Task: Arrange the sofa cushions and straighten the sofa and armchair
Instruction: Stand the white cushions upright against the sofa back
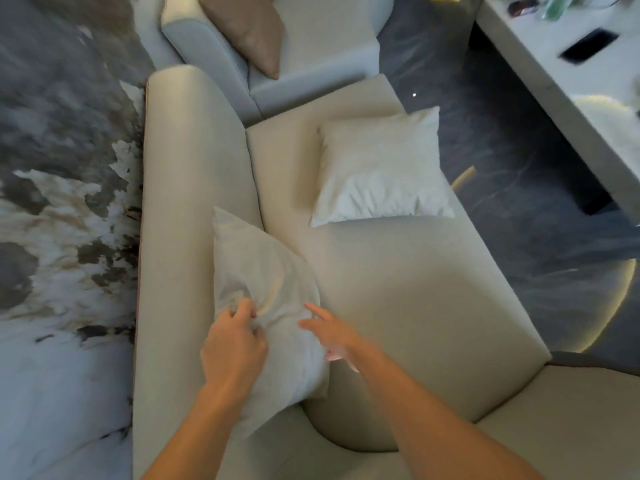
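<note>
A pale grey cushion (263, 271) leans against the backrest of the beige sofa (415, 289). My left hand (233, 344) pinches a fold of its fabric near the lower middle. My right hand (329, 329) rests against the cushion's right edge, fingers spread and flat. A second pale cushion (379, 168) lies flat on the sofa seat farther away. Beyond the sofa stands a grey armchair (194, 36) with a brown cushion (252, 32) lying in it.
A grey and white cowhide-patterned rug or wall surface (62, 168) runs along the left behind the sofa back. A white low table (561, 81) with a dark phone-like item and a green bottle stands at the upper right on dark marbled floor (519, 202).
</note>
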{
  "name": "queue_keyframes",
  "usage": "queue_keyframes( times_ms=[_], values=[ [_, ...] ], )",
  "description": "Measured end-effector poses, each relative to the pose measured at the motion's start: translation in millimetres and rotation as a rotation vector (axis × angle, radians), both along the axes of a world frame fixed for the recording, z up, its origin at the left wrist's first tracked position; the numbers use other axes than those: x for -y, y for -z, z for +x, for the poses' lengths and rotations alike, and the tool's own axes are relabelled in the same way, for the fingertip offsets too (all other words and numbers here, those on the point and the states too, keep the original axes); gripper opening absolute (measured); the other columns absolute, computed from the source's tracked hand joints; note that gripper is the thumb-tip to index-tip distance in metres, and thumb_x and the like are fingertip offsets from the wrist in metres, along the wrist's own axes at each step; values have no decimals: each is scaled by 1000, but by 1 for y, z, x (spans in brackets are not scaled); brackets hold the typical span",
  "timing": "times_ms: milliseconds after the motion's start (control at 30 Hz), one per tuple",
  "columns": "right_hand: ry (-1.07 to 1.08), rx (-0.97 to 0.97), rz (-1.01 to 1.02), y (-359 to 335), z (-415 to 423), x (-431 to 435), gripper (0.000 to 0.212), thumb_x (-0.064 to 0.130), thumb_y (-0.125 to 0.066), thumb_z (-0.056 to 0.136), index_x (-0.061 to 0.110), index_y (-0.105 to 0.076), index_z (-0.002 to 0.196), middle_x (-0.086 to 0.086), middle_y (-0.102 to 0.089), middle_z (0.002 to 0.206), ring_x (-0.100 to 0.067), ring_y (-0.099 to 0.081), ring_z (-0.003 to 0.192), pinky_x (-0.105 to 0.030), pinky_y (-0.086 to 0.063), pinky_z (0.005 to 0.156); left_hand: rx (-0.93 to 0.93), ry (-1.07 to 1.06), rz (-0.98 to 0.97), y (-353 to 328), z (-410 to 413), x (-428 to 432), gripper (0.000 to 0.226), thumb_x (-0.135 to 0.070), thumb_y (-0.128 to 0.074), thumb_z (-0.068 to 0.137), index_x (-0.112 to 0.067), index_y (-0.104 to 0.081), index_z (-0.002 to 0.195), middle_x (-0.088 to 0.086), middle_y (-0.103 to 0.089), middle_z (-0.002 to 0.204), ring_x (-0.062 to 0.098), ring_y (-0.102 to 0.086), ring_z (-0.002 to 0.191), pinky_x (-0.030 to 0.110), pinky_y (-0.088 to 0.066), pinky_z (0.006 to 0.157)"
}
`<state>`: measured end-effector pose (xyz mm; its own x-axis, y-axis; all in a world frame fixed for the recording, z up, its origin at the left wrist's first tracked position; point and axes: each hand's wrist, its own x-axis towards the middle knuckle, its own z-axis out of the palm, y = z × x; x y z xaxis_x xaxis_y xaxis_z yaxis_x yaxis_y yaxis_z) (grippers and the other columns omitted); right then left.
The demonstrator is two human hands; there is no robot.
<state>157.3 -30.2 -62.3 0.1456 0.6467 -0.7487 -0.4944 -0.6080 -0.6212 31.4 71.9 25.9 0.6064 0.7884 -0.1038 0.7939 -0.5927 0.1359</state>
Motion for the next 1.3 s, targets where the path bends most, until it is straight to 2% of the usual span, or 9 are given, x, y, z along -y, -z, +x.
queue_keyframes(
  times_ms=[167, 267, 367, 567, 667, 933, 1067, 1167, 1300],
  values=[
    [55, 179, -36, -19, 52, 5, 46, 28, -58, 93, 28, -53, 139, -4, -56, 119, -23, -55, 95, -37, -54, 73, -72, 65, -52, -13, 59, 1, 14, -20, -58, 83, -19, -62, 97, 8, -60, 94, 32, -60, 91, 36, -45, 75],
    [176, 294, -107, -12, 81, 1, 42, 30, -60, 91, 27, -58, 133, -2, -62, 96, -17, -59, 76, -21, -46, 49, -47, 179, -130, 6, 110, -19, 14, -23, -56, 85, -18, -62, 96, 8, -62, 98, 31, -61, 95, 36, -47, 80],
    [266, 386, -175, 3, 108, -10, 41, 26, -60, 91, 25, -58, 132, -2, -64, 92, -18, -61, 69, -20, -44, 43, -145, 298, -183, 33, 159, -52, 20, -28, -54, 86, -18, -60, 102, 8, -63, 107, 31, -61, 103, 36, -48, 83],
    [366, 555, -308, 40, 182, -34, 54, 23, -59, 94, 22, -42, 145, -7, -60, 83, -27, -59, 84, -42, -51, 82, -51, -25, -619, 97, 246, -123, 43, -33, -55, 82, -7, -64, 115, 19, -68, 117, 37, -64, 107, 39, -55, 89],
    [480, 698, -308, 64, 240, -45, 63, 37, -61, 93, 27, -36, 150, -12, -60, 121, -30, -58, 110, -43, -44, 99, 34, -214, -703, 131, 291, -162, 53, -36, -59, 85, -1, -60, 124, 23, -63, 126, 37, -62, 115, 44, -54, 95],
    [511, 847, -544, 147, 320, -52, 94, 90, -49, 59, 64, -13, 142, 5, -9, 163, -39, -11, 145, -63, -22, 113, 338, -227, -779, 209, 374, -203, 89, -58, -71, 77, 1, -45, 139, 21, -53, 140, 37, -52, 128, 45, -43, 107],
    [596, 838, -510, 167, 320, -53, 96, 87, -54, 53, 66, -15, 138, -2, -23, 157, -46, -23, 138, -61, -22, 115, 422, -214, -1003, 241, 381, -200, 96, -60, -74, 73, -10, -37, 146, 14, -48, 147, 33, -49, 132, 48, -38, 112],
    [663, 808, -463, 157, 320, -60, 90, 80, -64, 53, 63, -24, 132, -3, -34, 144, -45, -32, 129, -59, -29, 111, 426, -227, -868, 240, 374, -199, 93, -60, -71, 76, -12, -35, 148, 12, -44, 151, 33, -45, 135, 46, -34, 114],
    [756, 747, -428, 139, 313, -81, 89, 71, -73, 60, 54, -32, 137, -10, -37, 141, -46, -43, 125, -61, -35, 108, 530, -207, -623, 191, 366, -205, 73, -51, -76, 75, -18, -55, 136, 12, -57, 140, 30, -53, 127, 34, -38, 105]
  ],
)
